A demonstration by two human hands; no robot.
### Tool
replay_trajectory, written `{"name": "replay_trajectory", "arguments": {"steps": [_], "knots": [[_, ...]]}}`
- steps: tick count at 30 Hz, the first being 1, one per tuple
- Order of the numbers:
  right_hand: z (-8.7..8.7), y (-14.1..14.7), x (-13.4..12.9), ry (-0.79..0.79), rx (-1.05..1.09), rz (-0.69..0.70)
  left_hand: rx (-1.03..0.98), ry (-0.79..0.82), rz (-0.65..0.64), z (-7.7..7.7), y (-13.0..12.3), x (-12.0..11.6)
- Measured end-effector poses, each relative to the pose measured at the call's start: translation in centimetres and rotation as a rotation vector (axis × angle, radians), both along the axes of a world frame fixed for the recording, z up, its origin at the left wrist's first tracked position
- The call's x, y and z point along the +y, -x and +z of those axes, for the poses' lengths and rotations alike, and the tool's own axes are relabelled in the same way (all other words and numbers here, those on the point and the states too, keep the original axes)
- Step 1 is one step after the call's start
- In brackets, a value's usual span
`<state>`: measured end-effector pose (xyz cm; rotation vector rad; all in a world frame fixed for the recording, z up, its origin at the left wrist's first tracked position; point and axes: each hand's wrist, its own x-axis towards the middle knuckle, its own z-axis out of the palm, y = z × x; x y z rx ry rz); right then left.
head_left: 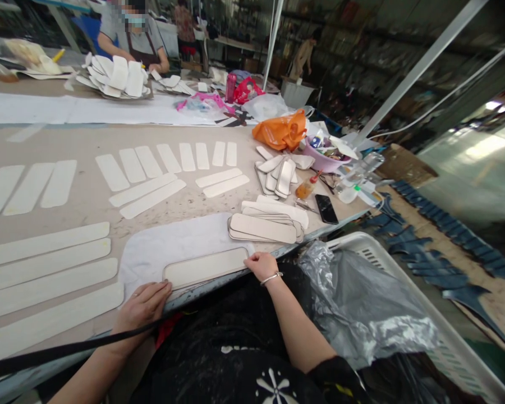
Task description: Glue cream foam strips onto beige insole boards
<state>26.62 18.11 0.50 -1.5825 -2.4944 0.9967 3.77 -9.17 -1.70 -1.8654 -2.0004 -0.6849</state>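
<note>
A long cream strip with rounded corners and a dark edge point(208, 268) lies along the table's front edge, partly over a white cloth point(145, 249). My left hand point(145, 303) grips its left end, with the fingers pressed together at the corner. At the strip's other end, my right hand point(262, 266), with a bangle on the wrist, pinches the corner between thumb and fingers. Just behind the right hand sits a stack of similar dark-edged strips point(263, 229). Long cream strips point(50, 306) lie in a row left of my left hand.
Shorter cream pieces point(187, 157) are spread farther back. To the right are a phone point(326, 209), a small bottle of amber liquid point(304, 189), an orange bag point(281, 132) and a pink basin point(326, 160). A white crate point(353, 241) with grey plastic stands beside me. A co-worker point(137, 36) sits across the table.
</note>
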Motion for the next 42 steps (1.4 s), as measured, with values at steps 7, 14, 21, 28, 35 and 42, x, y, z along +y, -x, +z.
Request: {"name": "replay_trajectory", "arguments": {"steps": [7,14,21,28,35,42], "knots": [[-0.1,0.0,0.1,0.005,0.013,-0.004,0.003,0.003,0.009,0.0,-0.1,0.0],[0.1,0.0,0.0,0.012,0.021,0.001,0.035,0.023,-0.042,0.4,0.1,0.1],[0.3,0.2,-0.1,0.003,-0.023,0.025,0.051,0.011,-0.057,0.2,0.1,0.2],[1.9,0.0,-0.6,-0.062,-0.109,0.050,0.065,0.121,-0.075,-1.5,1.0,-0.8],[5.0,0.0,-3.1,-0.355,-0.051,0.032,0.230,0.125,-0.145,-2.2,1.5,-1.0],[3.9,0.7,-1.8,-0.303,0.142,-0.078,0.319,0.125,-0.196,-1.3,1.7,-0.7]]}}
